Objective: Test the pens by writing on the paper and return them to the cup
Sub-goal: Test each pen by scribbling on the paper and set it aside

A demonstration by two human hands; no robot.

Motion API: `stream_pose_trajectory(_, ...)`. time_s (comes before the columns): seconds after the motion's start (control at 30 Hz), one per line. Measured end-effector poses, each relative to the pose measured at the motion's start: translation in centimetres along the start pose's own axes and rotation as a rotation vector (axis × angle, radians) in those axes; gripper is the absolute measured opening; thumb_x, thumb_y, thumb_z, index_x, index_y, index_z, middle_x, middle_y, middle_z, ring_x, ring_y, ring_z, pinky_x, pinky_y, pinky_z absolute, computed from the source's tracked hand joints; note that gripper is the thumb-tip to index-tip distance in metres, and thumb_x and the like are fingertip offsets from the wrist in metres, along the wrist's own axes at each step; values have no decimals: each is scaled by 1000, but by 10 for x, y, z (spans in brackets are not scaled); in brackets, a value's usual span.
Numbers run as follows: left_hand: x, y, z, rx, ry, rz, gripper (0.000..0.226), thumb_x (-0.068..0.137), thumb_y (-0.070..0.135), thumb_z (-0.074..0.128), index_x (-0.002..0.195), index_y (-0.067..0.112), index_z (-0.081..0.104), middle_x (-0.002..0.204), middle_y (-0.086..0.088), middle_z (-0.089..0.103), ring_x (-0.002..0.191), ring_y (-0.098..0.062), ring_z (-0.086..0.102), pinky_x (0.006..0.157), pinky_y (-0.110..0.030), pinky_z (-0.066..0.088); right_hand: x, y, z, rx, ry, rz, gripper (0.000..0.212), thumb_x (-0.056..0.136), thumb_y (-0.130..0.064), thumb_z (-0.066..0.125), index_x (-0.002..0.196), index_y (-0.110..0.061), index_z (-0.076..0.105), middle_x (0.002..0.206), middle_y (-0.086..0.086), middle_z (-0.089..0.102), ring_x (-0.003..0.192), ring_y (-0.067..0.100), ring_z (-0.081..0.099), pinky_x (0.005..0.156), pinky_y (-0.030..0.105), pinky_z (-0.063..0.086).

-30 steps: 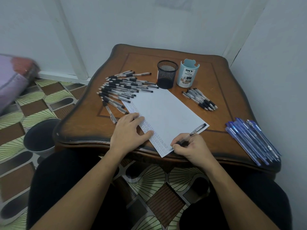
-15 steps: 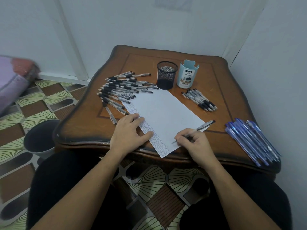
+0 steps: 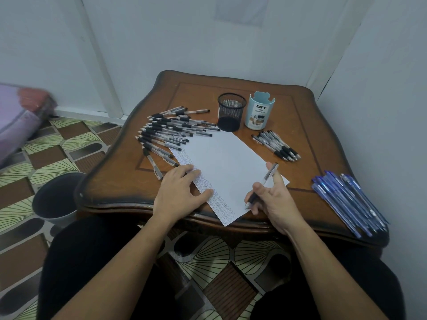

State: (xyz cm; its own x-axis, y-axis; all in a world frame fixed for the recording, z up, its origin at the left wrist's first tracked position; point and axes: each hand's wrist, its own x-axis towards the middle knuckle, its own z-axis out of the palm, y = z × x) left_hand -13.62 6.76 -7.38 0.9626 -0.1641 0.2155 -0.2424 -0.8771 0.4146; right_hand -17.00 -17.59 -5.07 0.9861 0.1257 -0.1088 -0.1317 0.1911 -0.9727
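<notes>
at the white paper sheet's (image 3: 227,162) five o'clock corner, a clear black-grip pen (image 3: 269,175) sits in the right hand's (image 3: 275,202) loose pinch. the left hand (image 3: 181,192) presses the sheet, fingers flat. best drop it tip-down into the black mesh cup (image 3: 231,112) at twelve o'clock.

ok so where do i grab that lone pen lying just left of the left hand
Pinch the lone pen across its clear barrel, mid-length, straight down from above: it lies flat on the table, its black grip end crowds the fanned pens, but the barrel has bare wood either side.
</notes>
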Motion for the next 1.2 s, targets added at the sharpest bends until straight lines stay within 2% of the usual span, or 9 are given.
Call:
stream_pose_trajectory(0.07, 0, 0, 0, 0, 1, 2, 81, 74, 75, 38, 131, 22, 59, 139, 4, 50, 131, -17, 40, 112, -39, 29, -1, -3, 2, 13, -8, -18, 53, 82, -42, 67, 126, -45, 37, 74, 14, 65, 58, 21, 60, 46, 25, 48)
stream_pose_trajectory(0.13, 0, 0, 0, 0, 1, 5, 80, 74, 75, 38, 131, 22, 59, 139, 4, 50, 131, -16, 39, 112, -38, 28, -1, -4, 4, 29, 25, -18, 40, 94, -25, 54, 126, -44, 39, 75, 11, 60, 59, 20, 61, 46, 26, 47)
stream_pose_trajectory(0.23, 0, 0, -1, 1, 3, 9, 80, 74, 75, 38, 131, 22, 60, 139, 4, 50, 131, -17, 40, 112, -38, 28, 2, -1, 3, -20, 69, -31, 51, 98, -18, 48, 147, -20, 31, 74, 9, 57, 59, 21, 60, 46, 26, 46)
stream_pose_trajectory(0.33, 0, -1, -1, 7, -3, 8, 81, 74, 75, 37, 131, 22, 59, 140, 4, 50, 132, -17, 39, 112, -38, 27, 1, -2, 3, -75, 72, -3, 64, 98, -22, 49, 154, -25, 18, 82, 12, 66, 56, 23, 57, 44, 24, 42)
stream_pose_trajectory(0.53, -1, -1, -1, 2, -2, 13, 81, 74, 75, 37, 131, 22, 59, 140, 4, 49, 132, -16, 39, 112, -37, 27, 0, -8, 6, -147, 86, 28, 27, 104, -16, 43, 128, -29, 45, 94, 12, 72, 53, 19, 54, 45, 25, 38)
stream_pose_trajectory(0.73, -1, -1, -2, -19, 4, 11, 81, 74, 76, 37, 130, 22, 60, 139, 4, 50, 132, -16, 40, 112, -37, 28, 13, -21, 3, -49, 235, 109, 28, 104, -14, 45, 130, -21, 51, 95, 17, 67, 61, 22, 64, 48, 29, 47)
stream_pose_trajectory(0.83, -1, 0, -2, -9, 5, 19, 81, 74, 75, 37, 130, 22, 61, 139, 3, 51, 132, -16, 40, 111, -37, 29, 36, -40, -13, -431, 398, 42, 32, 102, -16, 51, 133, -19, 54, 101, 11, 63, 62, 11, 64, 49, 24, 49)
stream_pose_trajectory(1.0, -1, -2, 0, -15, 13, 19, 80, 73, 77, 40, 127, 21, 62, 146, -1, 45, 139, -20, 34, 112, -41, 28, 88, -73, -48, -1188, 530, -52, 36, 100, -21, 56, 136, -18, 58, 135, 7, 60, 116, 24, 55, 93, 36, 46)
stream_pose_trajectory(1.2, 1, -2, -3, -28, -33, 25, 87, 72, 79, 34, 135, 23, 55, 149, 3, 41, 137, -16, 33, 115, -34, 22, 121, -81, -64, -1430, 559, 21, 22, 99, -22, 58, 120, -19, 59, 106, 8, 64, 87, 23, 56, 61, 26, 39)
